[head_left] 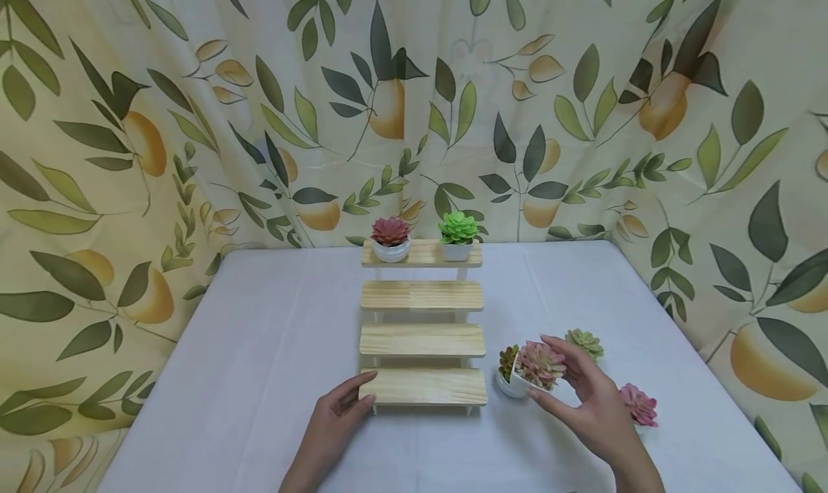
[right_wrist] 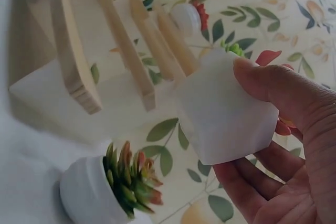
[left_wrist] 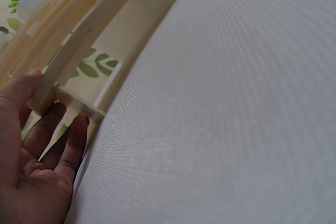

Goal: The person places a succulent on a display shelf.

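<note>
A tiered wooden plant stand [head_left: 422, 387] with white legs stands mid-table. My left hand [head_left: 338, 415] grips the left end of its lowest board; in the left wrist view the thumb lies on the board and the fingers [left_wrist: 73, 140] curl by the leg beneath. My right hand [head_left: 591, 399] holds a white faceted pot [right_wrist: 226, 114] with a pink succulent [head_left: 540, 364] between thumb and fingers, raised to the right of the stand. Behind it, a white round pot with a green-red succulent [right_wrist: 131, 179] sits on the table, partly hidden in the head view.
On the top board stand a dark red succulent [head_left: 391, 232] and a bright green succulent [head_left: 458, 228], both in white pots. A pale green succulent [head_left: 585, 343] and a pink one [head_left: 639, 405] are on the table at right. A leaf-patterned curtain [head_left: 401, 119] hangs behind the white-covered table [head_left: 259, 335].
</note>
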`<state>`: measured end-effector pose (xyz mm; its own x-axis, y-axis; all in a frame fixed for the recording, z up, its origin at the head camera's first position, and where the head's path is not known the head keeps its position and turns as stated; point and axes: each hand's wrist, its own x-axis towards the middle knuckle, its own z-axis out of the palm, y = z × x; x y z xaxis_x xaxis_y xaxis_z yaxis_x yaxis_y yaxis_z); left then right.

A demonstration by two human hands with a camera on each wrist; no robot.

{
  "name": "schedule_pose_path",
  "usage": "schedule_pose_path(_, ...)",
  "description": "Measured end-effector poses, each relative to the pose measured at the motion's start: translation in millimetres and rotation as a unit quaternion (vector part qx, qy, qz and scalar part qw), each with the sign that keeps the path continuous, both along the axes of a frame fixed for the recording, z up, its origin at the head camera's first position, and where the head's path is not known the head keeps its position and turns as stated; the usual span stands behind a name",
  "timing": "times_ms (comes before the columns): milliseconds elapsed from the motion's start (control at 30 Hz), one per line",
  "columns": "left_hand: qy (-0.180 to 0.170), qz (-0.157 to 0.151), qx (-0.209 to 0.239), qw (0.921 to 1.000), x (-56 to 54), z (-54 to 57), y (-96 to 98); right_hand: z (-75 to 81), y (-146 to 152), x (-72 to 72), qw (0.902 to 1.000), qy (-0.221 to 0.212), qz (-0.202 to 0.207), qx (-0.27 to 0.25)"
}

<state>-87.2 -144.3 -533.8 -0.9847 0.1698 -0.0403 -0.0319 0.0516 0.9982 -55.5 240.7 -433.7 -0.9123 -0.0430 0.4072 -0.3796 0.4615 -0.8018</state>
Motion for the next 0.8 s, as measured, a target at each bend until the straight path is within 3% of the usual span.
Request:
schedule_pose_path(600,-0.003,-0.005,0.0,1.0,-1.6,0.7,-1.6,17.4,-15,-36.6,0.9985,0.018,0.046,-0.021)
schedule_pose_path(800,-0.004,-0.005,-0.004,1.0,-1.8,-0.8,-0.9,18.1,-20,-44.7,0.9991,0.019,0.033,-0.02)
